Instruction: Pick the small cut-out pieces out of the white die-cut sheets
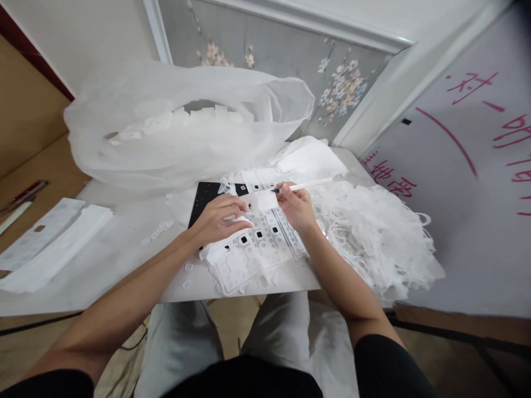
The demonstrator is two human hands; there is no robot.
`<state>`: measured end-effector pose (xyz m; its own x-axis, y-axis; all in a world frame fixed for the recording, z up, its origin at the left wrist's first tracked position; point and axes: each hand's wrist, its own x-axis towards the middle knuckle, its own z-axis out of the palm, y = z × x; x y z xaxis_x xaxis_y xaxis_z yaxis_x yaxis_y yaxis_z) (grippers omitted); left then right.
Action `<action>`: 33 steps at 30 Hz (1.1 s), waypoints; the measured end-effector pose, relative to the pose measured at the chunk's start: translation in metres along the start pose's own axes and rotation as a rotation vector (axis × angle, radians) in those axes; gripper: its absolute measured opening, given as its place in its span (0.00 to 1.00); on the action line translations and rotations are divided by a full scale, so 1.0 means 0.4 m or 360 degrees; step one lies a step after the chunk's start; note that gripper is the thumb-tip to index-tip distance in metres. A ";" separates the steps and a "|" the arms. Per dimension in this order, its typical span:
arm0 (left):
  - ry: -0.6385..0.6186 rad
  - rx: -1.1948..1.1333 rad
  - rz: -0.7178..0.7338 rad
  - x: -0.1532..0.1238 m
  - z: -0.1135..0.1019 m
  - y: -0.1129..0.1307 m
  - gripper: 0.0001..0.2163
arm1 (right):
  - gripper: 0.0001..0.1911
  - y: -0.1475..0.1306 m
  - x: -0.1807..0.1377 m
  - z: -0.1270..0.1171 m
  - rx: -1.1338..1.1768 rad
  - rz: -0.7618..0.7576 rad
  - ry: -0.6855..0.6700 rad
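My right hand (297, 207) is closed round a slim white pen-like tool (313, 183), its dark tip pointing left. Just below that tip is a small translucent white piece (265, 202). My left hand (222, 219) pinches the left side of this piece between thumb and fingers; the exact grip is partly hidden. Under both hands lie white die-cut sheets (267, 237) with rings and dark square openings. A black board (203, 200) shows beneath them, left of centre.
A large translucent bag (174, 149) with white pieces inside stands at the back. White cut-off strips (373, 237) are heaped on the right. Flat white sheets (58, 249) lie at the left, and tiny clear squares (160, 229) are scattered on the table (136, 265). A written-on whiteboard (468, 221) borders the right side.
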<state>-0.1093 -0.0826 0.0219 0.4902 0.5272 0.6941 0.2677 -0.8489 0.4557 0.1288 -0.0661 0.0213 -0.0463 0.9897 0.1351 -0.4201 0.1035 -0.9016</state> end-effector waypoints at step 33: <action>0.0073 0.0023 -0.0378 -0.011 0.042 0.014 0.26 | 0.17 0.044 -0.060 0.046 -0.0315 0.0361 -0.0532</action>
<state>-0.0959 -0.0901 0.0120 0.3741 0.7129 0.5931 0.3828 -0.7012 0.6015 0.1060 -0.0898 0.0097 -0.4213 0.9067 0.0208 -0.1857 -0.0637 -0.9805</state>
